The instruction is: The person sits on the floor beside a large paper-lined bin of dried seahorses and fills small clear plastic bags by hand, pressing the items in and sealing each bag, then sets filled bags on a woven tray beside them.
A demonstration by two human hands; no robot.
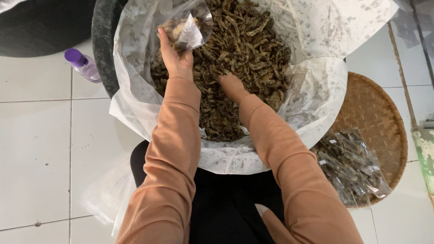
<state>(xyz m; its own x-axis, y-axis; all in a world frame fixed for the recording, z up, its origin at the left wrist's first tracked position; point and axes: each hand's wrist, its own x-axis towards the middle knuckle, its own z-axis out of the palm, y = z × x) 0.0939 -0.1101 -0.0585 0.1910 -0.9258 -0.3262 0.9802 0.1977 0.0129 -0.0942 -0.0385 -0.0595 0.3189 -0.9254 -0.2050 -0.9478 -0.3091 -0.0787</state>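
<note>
Left of the lined tub (316, 90), a purple-capped bottle (82, 64). Over the tub, the left hand (174, 56) grips a small clear bag (187, 27); the right hand (230, 83) digs into dried snacks (244, 49), grip hidden. The tilted bag could spill. Right of the tub, packed bags (350, 165) on a woven tray (379, 117).
</note>
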